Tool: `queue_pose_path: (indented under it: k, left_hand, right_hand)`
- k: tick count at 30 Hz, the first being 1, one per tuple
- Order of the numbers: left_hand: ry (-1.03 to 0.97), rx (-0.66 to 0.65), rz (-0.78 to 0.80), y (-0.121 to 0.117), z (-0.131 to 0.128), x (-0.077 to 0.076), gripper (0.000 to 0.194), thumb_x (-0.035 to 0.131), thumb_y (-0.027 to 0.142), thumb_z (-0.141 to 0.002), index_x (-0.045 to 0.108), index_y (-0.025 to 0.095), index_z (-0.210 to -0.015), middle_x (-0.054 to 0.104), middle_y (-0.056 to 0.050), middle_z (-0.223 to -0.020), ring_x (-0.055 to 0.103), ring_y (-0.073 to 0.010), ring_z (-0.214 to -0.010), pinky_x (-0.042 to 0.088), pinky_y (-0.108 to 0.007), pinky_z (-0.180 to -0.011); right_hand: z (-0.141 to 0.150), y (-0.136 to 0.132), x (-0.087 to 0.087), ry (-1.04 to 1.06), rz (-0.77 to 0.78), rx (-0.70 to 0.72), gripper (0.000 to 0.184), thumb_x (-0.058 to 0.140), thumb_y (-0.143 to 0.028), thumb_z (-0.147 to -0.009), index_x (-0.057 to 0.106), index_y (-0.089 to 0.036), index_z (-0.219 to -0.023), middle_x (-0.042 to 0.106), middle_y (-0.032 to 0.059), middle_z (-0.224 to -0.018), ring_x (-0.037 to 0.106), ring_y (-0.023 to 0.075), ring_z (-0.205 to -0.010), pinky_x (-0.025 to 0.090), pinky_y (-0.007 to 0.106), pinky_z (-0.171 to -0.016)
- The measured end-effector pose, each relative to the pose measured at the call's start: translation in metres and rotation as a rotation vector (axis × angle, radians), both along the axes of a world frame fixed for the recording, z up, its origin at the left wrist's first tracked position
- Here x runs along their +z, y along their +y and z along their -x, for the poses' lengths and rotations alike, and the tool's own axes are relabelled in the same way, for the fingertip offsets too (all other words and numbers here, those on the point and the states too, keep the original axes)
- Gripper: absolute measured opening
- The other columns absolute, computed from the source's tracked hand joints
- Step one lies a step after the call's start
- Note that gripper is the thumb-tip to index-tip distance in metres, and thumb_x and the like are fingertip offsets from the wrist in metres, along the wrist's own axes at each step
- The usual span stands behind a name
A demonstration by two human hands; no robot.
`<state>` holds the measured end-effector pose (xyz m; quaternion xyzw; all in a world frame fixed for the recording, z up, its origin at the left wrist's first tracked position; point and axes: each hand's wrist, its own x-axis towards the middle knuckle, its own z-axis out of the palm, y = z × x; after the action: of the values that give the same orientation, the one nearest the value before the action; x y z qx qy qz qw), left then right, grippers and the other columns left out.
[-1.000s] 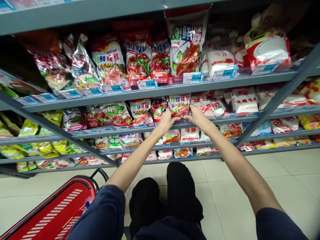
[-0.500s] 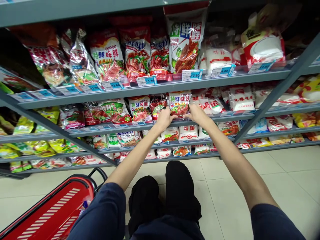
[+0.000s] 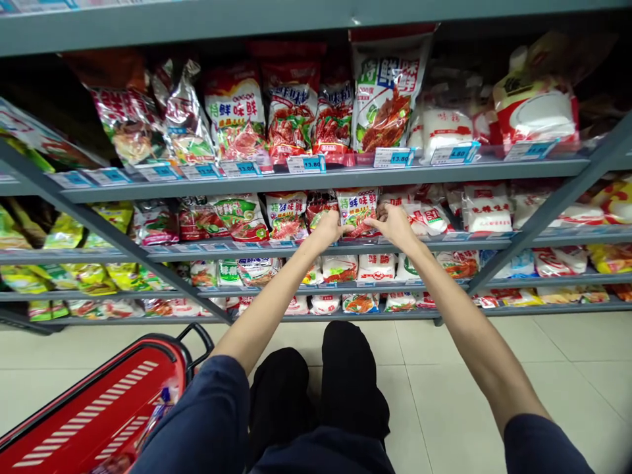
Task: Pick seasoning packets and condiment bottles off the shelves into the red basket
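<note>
A seasoning packet (image 3: 358, 203) with colourful lettering and a red food picture stands on the second visible shelf. My left hand (image 3: 328, 228) is at its left side, fingers curled behind the edge and thumb across the lower front. On the opposite side, my right hand (image 3: 395, 225) is closed the same way, thumb pointing inward. Both hands grip the packet between them, just above the shelf lip. A matching packet (image 3: 286, 214) stands to the left, and a red-and-white bag (image 3: 427, 217) lies beside my right hand.
Larger seasoning bags (image 3: 390, 92) line the shelf above, behind price tags (image 3: 306, 164). Slanted grey shelf posts (image 3: 530, 197) stand at both sides. A red shopping basket (image 3: 99, 401) with a black handle is at my lower left, a few packages inside. My knees face the lowest shelves.
The view has shifted, so the shelves appear slightly further right and lower. My thumbs sit a little higher on the packet's front. Both hands stay at its sides.
</note>
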<state>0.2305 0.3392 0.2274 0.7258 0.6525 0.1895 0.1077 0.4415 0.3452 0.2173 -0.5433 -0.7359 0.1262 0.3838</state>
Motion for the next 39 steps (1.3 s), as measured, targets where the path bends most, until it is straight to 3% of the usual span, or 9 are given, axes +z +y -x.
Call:
queue_pose_path:
  k: [6, 12, 15, 18, 21, 26, 31, 34, 39]
  left_hand:
    - [0.028, -0.016, -0.010, 0.002, -0.004, -0.012, 0.043, 0.071, 0.052, -0.088, 0.067, 0.011, -0.101, 0.071, -0.015, -0.099, 0.066, -0.0263, -0.094, 0.050, -0.031, -0.082]
    - [0.037, -0.012, 0.042, -0.017, -0.006, 0.004, 0.049, 0.072, 0.053, -0.087, 0.065, 0.008, -0.105, 0.070, -0.020, -0.102, 0.069, -0.0314, -0.097, 0.053, -0.036, -0.082]
    - [0.028, -0.025, -0.246, -0.032, -0.002, 0.006, 0.053, 0.069, 0.044, -0.092, 0.055, 0.007, -0.127, 0.065, -0.023, -0.120, 0.064, -0.0328, -0.114, 0.051, -0.039, -0.095]
    - [0.123, -0.234, -0.516, -0.034, 0.001, -0.001, 0.055, 0.061, 0.031, -0.097, 0.042, 0.012, -0.145, 0.053, -0.022, -0.143, 0.049, -0.0322, -0.138, 0.042, -0.043, -0.113]
    - [0.197, -0.368, -0.509, -0.023, 0.000, -0.014, 0.060, 0.059, 0.027, -0.098, 0.035, 0.014, -0.151, 0.045, -0.022, -0.154, 0.034, -0.0294, -0.152, 0.031, -0.044, -0.123]
    - [0.190, -0.350, -0.452, -0.006, -0.003, -0.024, 0.063, 0.059, 0.024, -0.097, 0.032, 0.013, -0.153, 0.037, -0.023, -0.160, 0.024, -0.0263, -0.157, 0.030, -0.042, -0.125]
    - [0.098, -0.385, -0.543, -0.035, 0.001, -0.021, 0.068, 0.051, 0.025, -0.101, 0.021, 0.006, -0.159, 0.022, -0.025, -0.167, 0.008, -0.0268, -0.160, 0.019, -0.045, -0.130]
    - [-0.106, -0.314, -0.518, -0.089, 0.013, -0.056, 0.061, 0.038, 0.032, -0.105, 0.019, 0.013, -0.160, 0.021, -0.020, -0.170, 0.012, -0.0234, -0.160, 0.021, -0.046, -0.130]
    - [-0.337, -0.072, -0.197, -0.218, 0.069, -0.179, 0.048, 0.039, 0.039, -0.102, 0.042, 0.027, -0.149, 0.047, -0.012, -0.157, 0.040, -0.0236, -0.150, 0.037, -0.045, -0.124]
  right_hand:
    - [0.001, 0.007, -0.018, 0.032, 0.040, -0.016, 0.033, 0.080, -0.041, -0.082, 0.062, -0.015, -0.090, 0.070, 0.0068, -0.081, 0.064, 0.0209, -0.072, 0.054, 0.034, -0.070]
    - [0.005, -0.021, -0.003, -0.191, 0.076, -0.077, 0.035, 0.068, -0.041, -0.093, 0.066, -0.008, -0.104, 0.073, 0.0153, -0.092, 0.068, 0.0278, -0.088, 0.056, 0.041, -0.084]
    - [0.010, -0.044, 0.000, -0.236, -0.166, -0.102, 0.051, 0.054, -0.036, -0.101, 0.051, -0.001, -0.139, 0.059, 0.0281, -0.136, 0.057, 0.0346, -0.127, 0.047, 0.049, -0.106]
    - [0.014, -0.053, -0.003, -0.372, -0.370, -0.002, 0.059, 0.047, -0.029, -0.103, 0.034, -0.009, -0.156, 0.034, 0.0218, -0.162, 0.033, 0.0330, -0.150, 0.029, 0.051, -0.123]
    - [0.013, -0.044, -0.010, -0.474, -0.375, 0.043, 0.055, 0.048, -0.028, -0.102, 0.039, -0.010, -0.154, 0.043, 0.0203, -0.158, 0.033, 0.0334, -0.149, 0.025, 0.054, -0.124]
    - [0.012, -0.029, -0.013, -0.484, -0.294, 0.011, 0.052, 0.044, -0.031, -0.103, 0.045, -0.006, -0.148, 0.055, 0.0238, -0.145, 0.044, 0.0343, -0.140, 0.030, 0.053, -0.120]
    - [0.009, -0.063, -0.032, -0.186, -0.345, -0.069, 0.049, 0.033, -0.031, -0.106, 0.046, -0.011, -0.148, 0.049, 0.0211, -0.151, 0.041, 0.0293, -0.145, 0.029, 0.053, -0.123]
    - [-0.002, -0.102, -0.071, 0.052, -0.381, -0.177, 0.043, 0.034, -0.032, -0.105, 0.055, -0.013, -0.138, 0.055, 0.0202, -0.142, 0.048, 0.0279, -0.138, 0.039, 0.051, -0.117]
    - [-0.031, -0.138, -0.125, 0.081, -0.203, -0.127, 0.036, 0.041, -0.032, -0.103, 0.062, -0.018, -0.128, 0.064, 0.0171, -0.128, 0.061, 0.0287, -0.121, 0.049, 0.049, -0.107]
